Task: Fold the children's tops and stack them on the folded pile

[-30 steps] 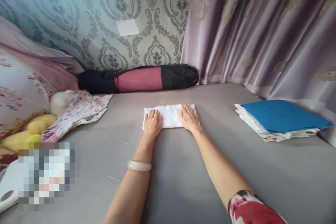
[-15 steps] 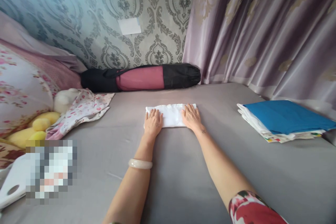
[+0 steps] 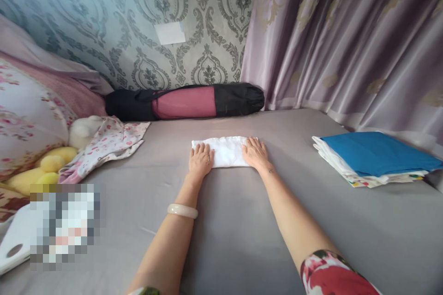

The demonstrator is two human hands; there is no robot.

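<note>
A folded white cloth [image 3: 228, 151] lies flat as a wide rectangle on the grey bed sheet [image 3: 238, 221]. On its left end rests my left hand [image 3: 201, 159], palm down with the fingers stretched out. My right hand [image 3: 255, 152] lies the same way over the right end, fingers pointing away from me. Neither hand grips the cloth; both press or rest on top. The cloth's middle shows between them, while its two ends are partly hidden under the palms.
To the right is a stack of folded clothes with a blue piece [image 3: 377, 152] on top. A black and pink roll bag [image 3: 187, 103] lies along the wall. At left are a printed garment [image 3: 116, 143], a yellow plush toy [image 3: 51, 166] and a white board-like object [image 3: 22, 235].
Both hands have slid slightly outward on the white cloth, the left one leftward and the right one rightward. The cloth stays in place.
</note>
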